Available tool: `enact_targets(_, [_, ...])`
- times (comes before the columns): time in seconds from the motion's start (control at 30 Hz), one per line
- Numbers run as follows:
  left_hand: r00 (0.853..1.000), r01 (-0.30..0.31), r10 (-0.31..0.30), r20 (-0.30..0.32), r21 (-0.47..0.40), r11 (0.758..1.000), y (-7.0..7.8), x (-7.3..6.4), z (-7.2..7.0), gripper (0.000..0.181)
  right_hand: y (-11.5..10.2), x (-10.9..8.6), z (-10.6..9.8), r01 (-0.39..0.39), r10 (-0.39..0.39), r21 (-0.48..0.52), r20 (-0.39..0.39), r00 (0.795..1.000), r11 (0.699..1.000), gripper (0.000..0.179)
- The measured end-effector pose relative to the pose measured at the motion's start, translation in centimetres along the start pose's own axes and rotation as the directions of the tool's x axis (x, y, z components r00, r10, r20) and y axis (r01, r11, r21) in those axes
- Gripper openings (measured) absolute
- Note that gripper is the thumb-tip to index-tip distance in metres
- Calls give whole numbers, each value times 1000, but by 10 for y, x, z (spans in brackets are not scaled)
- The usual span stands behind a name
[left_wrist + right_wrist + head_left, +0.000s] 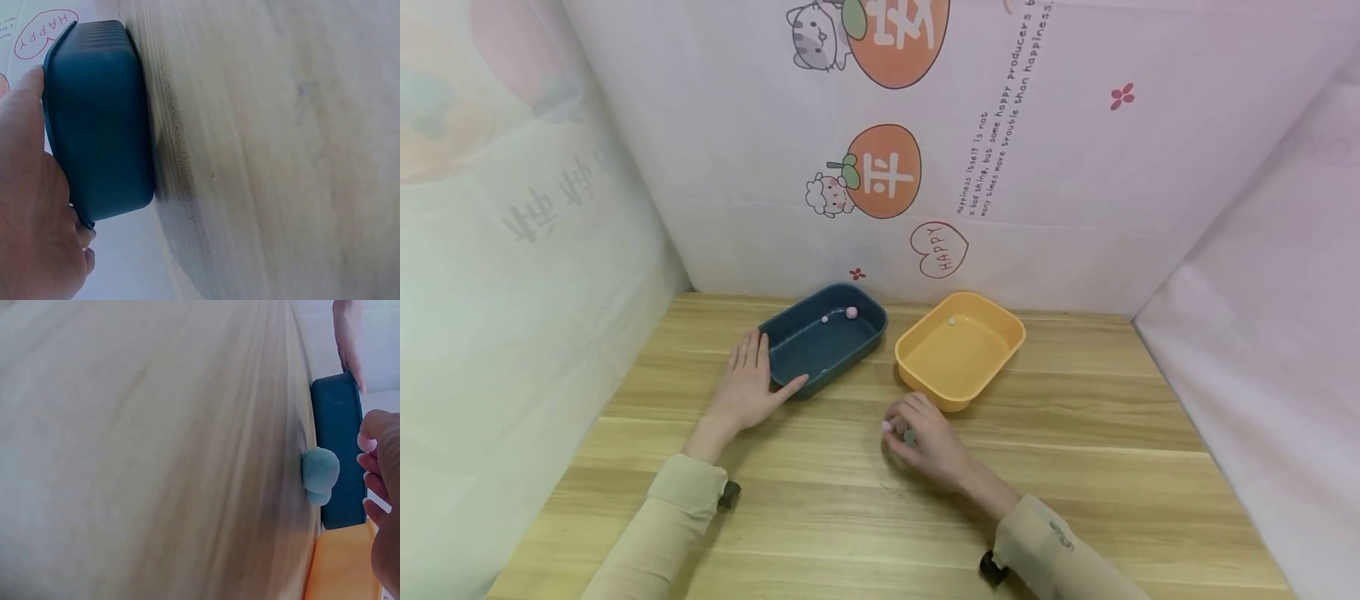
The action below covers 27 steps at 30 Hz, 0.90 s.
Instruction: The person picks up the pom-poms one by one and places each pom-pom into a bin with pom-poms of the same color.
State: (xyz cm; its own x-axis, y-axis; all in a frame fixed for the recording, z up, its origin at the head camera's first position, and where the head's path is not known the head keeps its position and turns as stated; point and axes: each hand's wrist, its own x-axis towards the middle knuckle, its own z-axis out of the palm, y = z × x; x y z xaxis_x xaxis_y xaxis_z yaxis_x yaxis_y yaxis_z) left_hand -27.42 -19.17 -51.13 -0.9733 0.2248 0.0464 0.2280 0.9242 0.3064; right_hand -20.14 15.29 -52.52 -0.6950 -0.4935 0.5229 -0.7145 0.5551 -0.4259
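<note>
My left hand [747,392] rests at the near left corner of a dark blue tray [801,385], its fingers straight along one side and the thumb stretched along the near side. Two pink balls, a larger one [852,312] and a tiny one [824,319], lie inside that tray. Just in front of the yellow tray [917,379], my right hand [932,437] pinches a small pink ball [366,443] between thumb and forefinger. On the table under this hand sit pale green balls [320,470], close together and partly hidden in the head view.
A pale green ball [951,321] lies in the yellow tray, near its far end. The wooden table [820,517] meets a printed white cloth [1045,267] behind the trays, and white cloth also hangs on both sides.
</note>
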Motion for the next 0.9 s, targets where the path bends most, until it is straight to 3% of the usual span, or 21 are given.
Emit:
enact_targets(0.47, [1000, -1, 1, 10, 22, 1000, -1, 0, -1, 122, 5, 18, 2, 27, -28, -10, -52, 998, 1000, 9])
enact_targets(0.9, [1000, 2, -3, 15, 35, 999, 0, 2, 0, 123, 9, 46, 0, -46, 46, 4, -30, 998, 999, 11])
